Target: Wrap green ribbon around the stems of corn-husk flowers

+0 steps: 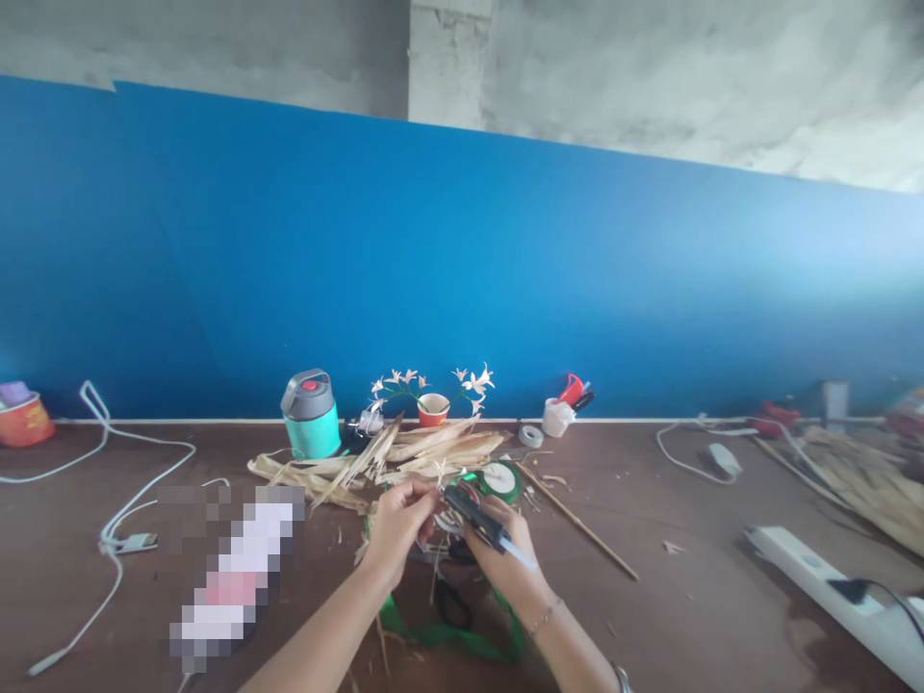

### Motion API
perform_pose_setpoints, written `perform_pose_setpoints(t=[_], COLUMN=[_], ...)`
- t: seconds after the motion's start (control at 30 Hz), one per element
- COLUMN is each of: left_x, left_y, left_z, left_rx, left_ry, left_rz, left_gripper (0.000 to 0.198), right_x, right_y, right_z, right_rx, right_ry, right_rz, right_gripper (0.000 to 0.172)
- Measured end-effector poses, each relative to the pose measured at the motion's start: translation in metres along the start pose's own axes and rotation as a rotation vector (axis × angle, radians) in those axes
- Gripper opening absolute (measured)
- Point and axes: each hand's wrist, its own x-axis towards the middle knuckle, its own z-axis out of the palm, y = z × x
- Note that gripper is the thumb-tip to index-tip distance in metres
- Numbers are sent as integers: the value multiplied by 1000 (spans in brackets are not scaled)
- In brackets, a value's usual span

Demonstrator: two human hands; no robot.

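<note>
My right hand is wrapped round a black hot glue gun, and a whitish glue stick sticks out of its back end. The gun's nozzle points forward and left, close to the fingertips of my left hand. Those fingers are pinched together on a small pale flower; its lower part is hidden by the fingers. Just beyond my hands lie dried corn husks and a roll of green tape. Dark-handled scissors and a green ribbon lie under my forearms.
At the back stand a teal flask, a red paper cup holding pale flowers on green stems, and a white cup with tools. A thin stick lies to the right. White cables run at left; a power strip sits at right.
</note>
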Motion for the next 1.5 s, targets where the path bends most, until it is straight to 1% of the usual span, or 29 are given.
perform_pose_setpoints(t=[0.17, 0.47, 0.53, 0.6, 0.63, 0.7, 0.77, 0.83, 0.9, 0.97, 1.0, 1.07, 1.1, 1.13, 1.2, 1.23, 1.27, 1.3, 1.33, 1.37, 1.4, 1.43, 1.47, 1.5], left_x=[1, 1, 3, 6, 7, 8, 8, 6, 4, 2, 2, 3, 3, 4, 5, 4, 4, 3, 3, 2, 2, 3, 4, 6], left_y=[-1, 2, 1, 0, -1, -2, -2, -1, 0, 0, 0, 0, 0, 0, 0, -1, -1, -2, -4, -5, -5, -5, -4, -3], left_z=[0, -2, -3, -5, -7, -10, -14, -16, -18, -18, -18, -17, -17, -17, -17, -17, -16, -16, -15, -14, -14, -13, -14, -14], left_rx=[-15, -111, -97, -21, 47, 238, 464, 662, 795, 837, 822, 717, 648, 584, 516, 529, 565, 610, 652, 676, 669, 626, 550, 449], left_ry=[-24, -66, -63, -50, -40, -11, 18, 24, -9, -67, -96, -93, -57, -7, 87, 88, 52, -9, -81, -141, -166, -149, -103, -34], left_rz=[5, -15, -14, 5, 30, 142, 348, 556, 673, 711, 716, 717, 701, 673, 618, 609, 619, 646, 677, 696, 694, 663, 602, 523], left_gripper=[18, 21, 21, 20, 20, 19, 16, 15, 19, 21, 21, 17, 15, 14, 14, 14, 14, 14, 15, 16, 16, 14, 13, 13], right_x=[0, 0, 0, -1, -1, -3, -4, -4, -3, -2, -1, 0, 0, 0, -2, -3, -5, -5, -5, -5, -3, -1, 2, 5], right_y=[-1, 1, 1, 1, 1, 0, -2, -4, -3, 0, 2, 7, 8, 8, 3, -1, -5, -9, -11, -12, -10, -7, -2, 5], right_z=[-1, 0, -1, -3, -4, -7, -8, -11, -14, -20, -24, -31, -35, -38, -41, -41, -40, -39, -38, -39, -41, -45, -50, -57], right_rx=[8, 19, 19, 7, -4, -29, -55, -87, -135, -198, -235, -316, -350, -368, -332, -282, -223, -180, -151, -153, -189, -258, -352, -454], right_ry=[12, 50, 42, 14, -2, -23, -28, -33, -23, 12, 33, 45, 24, -25, -167, -217, -230, -203, -135, -29, 70, 139, 199, 158], right_rz=[1, 4, -6, -35, -52, -84, -106, -117, -107, -73, -51, -20, -22, -48, -154, -214, -250, -251, -232, -177, -99, 2, 118, 220], right_gripper=[14, 9, 8, 8, 7, 6, 6, 7, 9, 11, 11, 9, 7, 6, 8, 9, 8, 7, 5, 5, 6, 8, 11, 15])
